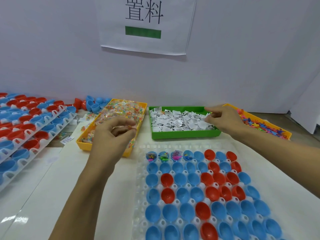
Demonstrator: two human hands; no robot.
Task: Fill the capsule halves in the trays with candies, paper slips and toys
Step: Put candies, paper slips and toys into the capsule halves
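A clear tray (143, 196) in front of me holds rows of blue and red capsule halves (204, 194). Several blue halves in its far row at the left (163, 155) hold candy, slips and toys; the others look empty. My left hand (114, 134) hovers over the yellow candy tray (82, 141), fingers curled around wrapped candies (124, 110). My right hand (223, 118) reaches into the green tray (181, 135) and pinches a white paper slip (176, 120) from the heap. An orange tray (287, 134) of small coloured toys lies at the right.
Stacked white trays of red and blue capsule halves (26, 122) fill the left side. Loose blue and red halves (93, 104) lie behind the candy tray. A few slips and candies are scattered on the table. A wall with a paper sign (145, 23) stands behind.
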